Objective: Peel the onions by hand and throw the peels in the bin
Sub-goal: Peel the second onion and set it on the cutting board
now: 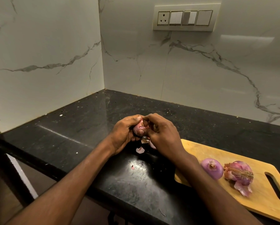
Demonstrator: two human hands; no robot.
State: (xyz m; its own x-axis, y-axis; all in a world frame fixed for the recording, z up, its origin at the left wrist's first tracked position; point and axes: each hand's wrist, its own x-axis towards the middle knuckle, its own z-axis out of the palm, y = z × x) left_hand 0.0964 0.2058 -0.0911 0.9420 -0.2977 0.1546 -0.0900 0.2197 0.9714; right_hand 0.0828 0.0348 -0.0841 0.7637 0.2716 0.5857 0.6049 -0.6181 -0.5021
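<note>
Gripping red onion (140, 127) above black counter (71, 135): left hand (124, 133) curls round it, right hand (162, 133) pinches its skin. Peel scraps (140, 150) below hands. Two onions (212, 168) right of right forearm, on chopping board (201, 151).

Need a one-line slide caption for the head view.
Both hands, left and right, peel a red onion over a black counter; two more onions wait on the cutting board.

1 red onion (140, 127) part-peeled w/ loose peels (140, 150) below; 2 more onions (212, 168) on board.
</note>
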